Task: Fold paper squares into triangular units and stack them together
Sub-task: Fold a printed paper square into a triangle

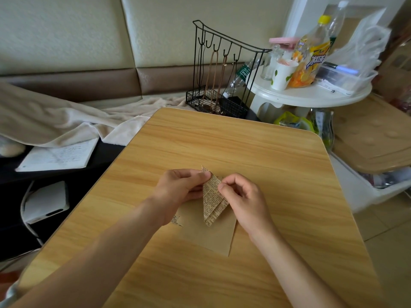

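Observation:
A folded piece of newsprint-patterned paper (pixel 212 200) stands tilted above the middle of the wooden table (pixel 244 150). My left hand (pixel 180 192) pinches its upper left edge between thumb and fingers. My right hand (pixel 241 196) pinches its right edge with curled fingers. Beneath them lie flat brown paper squares (pixel 211 234), stacked loosely. A corner of printed paper (pixel 176 220) peeks out under my left wrist.
A black wire rack (pixel 222 72) with hooks stands past the table's far edge. A white round side table (pixel 311 94) at the back right carries bottles and a cup. A beige blanket (pixel 66 121) and a notebook (pixel 57 155) lie to the left.

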Motion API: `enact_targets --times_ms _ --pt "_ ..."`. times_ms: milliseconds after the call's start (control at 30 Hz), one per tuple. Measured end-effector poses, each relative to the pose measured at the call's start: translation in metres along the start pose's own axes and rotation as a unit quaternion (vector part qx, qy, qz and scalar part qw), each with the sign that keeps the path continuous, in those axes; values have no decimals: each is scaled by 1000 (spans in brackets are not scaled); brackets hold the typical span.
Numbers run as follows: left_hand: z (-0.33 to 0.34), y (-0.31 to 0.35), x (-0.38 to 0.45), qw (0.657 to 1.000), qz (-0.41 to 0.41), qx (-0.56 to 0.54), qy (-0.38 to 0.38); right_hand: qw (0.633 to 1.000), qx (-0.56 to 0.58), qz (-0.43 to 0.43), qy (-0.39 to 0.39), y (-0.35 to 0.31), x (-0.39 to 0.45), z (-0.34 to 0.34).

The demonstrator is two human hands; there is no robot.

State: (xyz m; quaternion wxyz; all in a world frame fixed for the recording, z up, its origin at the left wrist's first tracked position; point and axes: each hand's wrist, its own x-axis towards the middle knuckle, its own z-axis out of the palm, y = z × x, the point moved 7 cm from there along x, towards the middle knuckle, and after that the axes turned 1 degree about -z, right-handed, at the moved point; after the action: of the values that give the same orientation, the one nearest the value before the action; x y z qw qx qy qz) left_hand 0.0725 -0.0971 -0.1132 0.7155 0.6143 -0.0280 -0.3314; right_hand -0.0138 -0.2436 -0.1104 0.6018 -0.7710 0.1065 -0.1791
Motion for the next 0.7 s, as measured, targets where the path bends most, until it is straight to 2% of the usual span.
enact_targets --times_ms 133,300,433,700 --pt "2 10 -1 996 28 88 -11 1000 -18 12 -16 1 0 1" --pt "11 8 -5 973 33 221 -58 1000 14 16 1 -2 1 0" --pt "16 7 -8 965 40 246 -80 999 -2 -38 -9 -9 -1 1" --pt "8 15 -8 959 66 272 -39 997 44 38 57 4 -1 -5"
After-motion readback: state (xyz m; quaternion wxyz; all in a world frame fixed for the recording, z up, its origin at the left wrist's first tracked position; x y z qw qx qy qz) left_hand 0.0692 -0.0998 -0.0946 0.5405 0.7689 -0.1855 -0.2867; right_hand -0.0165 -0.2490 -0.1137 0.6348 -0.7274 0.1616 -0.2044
